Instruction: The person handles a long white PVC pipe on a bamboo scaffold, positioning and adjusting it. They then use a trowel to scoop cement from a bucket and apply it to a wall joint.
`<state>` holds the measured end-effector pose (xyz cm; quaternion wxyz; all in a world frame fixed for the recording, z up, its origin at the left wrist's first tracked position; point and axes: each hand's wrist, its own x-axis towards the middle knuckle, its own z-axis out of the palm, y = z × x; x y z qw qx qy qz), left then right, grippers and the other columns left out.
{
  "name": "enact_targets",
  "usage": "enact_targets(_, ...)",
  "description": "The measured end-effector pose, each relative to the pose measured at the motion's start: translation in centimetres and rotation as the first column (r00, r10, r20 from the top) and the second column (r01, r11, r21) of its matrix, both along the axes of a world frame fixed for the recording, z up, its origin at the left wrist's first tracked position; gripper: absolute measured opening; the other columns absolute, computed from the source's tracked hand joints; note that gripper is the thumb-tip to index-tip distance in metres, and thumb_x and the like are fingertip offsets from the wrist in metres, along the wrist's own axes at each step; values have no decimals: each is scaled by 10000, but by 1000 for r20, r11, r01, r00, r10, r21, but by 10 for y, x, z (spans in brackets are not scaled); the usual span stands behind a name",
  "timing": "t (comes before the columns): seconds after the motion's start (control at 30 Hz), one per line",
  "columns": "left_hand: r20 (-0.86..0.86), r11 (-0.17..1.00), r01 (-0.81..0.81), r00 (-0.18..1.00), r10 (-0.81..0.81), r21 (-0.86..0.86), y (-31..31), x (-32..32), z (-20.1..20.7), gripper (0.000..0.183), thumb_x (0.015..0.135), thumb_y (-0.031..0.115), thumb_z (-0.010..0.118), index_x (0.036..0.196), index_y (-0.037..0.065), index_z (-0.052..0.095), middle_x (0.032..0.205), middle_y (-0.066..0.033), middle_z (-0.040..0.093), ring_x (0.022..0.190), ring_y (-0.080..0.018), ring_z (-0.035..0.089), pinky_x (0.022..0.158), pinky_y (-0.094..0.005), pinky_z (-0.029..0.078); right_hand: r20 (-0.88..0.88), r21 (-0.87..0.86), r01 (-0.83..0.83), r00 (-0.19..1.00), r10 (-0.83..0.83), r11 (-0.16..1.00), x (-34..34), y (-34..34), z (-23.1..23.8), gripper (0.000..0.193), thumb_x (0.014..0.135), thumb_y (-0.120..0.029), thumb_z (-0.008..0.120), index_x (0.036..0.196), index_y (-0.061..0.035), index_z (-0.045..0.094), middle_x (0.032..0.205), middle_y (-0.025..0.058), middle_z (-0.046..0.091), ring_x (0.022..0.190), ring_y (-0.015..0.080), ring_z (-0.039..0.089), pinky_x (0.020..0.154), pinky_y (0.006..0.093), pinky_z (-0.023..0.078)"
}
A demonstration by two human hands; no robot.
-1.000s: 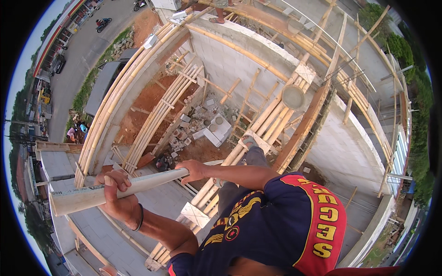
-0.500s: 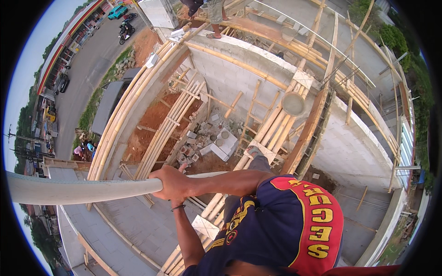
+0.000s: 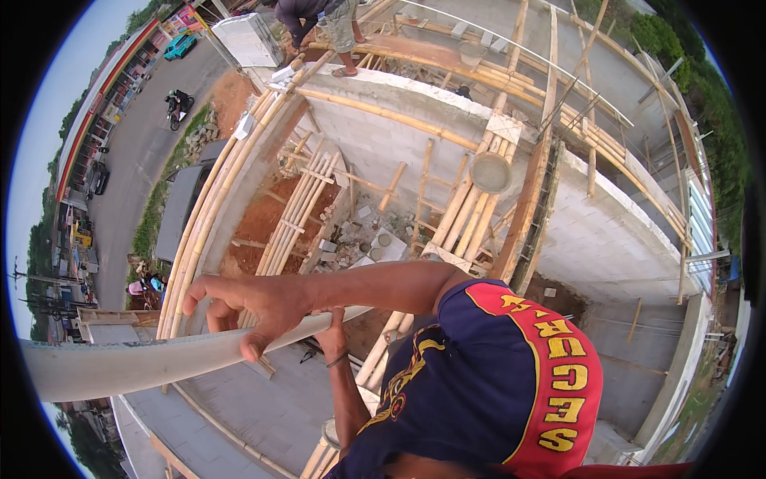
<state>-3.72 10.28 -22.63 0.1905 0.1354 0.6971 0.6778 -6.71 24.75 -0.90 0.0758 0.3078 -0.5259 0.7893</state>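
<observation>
A thick pale grey pipe runs from the left rim, close to me, toward my body, growing thinner in view. Its far end is hidden behind my right arm. My left hand, with a dark band at the wrist, is closed around the pipe's thinner part below my right forearm. Over the pipe reaches my right hand, fingers spread and curved; the thumb lies across the pipe's side, but the hand is not wrapped round it. Below my arms are bamboo poles, lashed into a narrow walkway.
A round bucket of grey mix stands on the bamboo. A co-worker stands on the far wall top. Deep between the block walls lie rubble and red soil. A formwork board edges the walkway. A motorbike is on the road.
My right hand has let go of the pipe and its fingers have spread, moving left. My left hand now shows gripping the pipe. The pipe's left part sits lower, and the view has shifted.
</observation>
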Motion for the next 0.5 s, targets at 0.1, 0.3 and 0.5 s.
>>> enact_targets(0.1, -118, 991, -131, 985, 125, -42, 5, -9, 62, 129, 777, 37, 670, 799, 23, 543, 734, -37, 549, 720, -137, 541, 732, -280, 441, 15, -8, -62, 998, 62, 998, -17, 48, -71, 1255, 598, -748, 732, 1501, -102, 147, 1250, 140, 556, 1179, 238, 538, 967, 464, 430)
enact_targets(0.3, -155, 966, -245, 954, 255, 82, 11, 9, 195, 121, 739, 24, 616, 750, 30, 496, 676, -63, 503, 670, -172, 523, 712, -310, 432, 52, 533, 137, 979, -195, 835, 20, -6, -244, 1099, 594, -518, 861, 1438, -48, 337, 1336, 151, 541, 1217, 274, 540, 1021, 378, 405)
enact_targets(0.5, -352, 966, -110, 917, 190, 235, -4, 25, 309, 264, 827, 231, 666, 784, 45, 483, 687, -60, 502, 661, -170, 494, 727, -316, 424, 81, 482, 359, 890, -448, 800, 10, -52, -229, 351, 635, -281, 825, 870, -79, 660, 803, 111, 674, 774, 245, 684, 661, 363, 503)
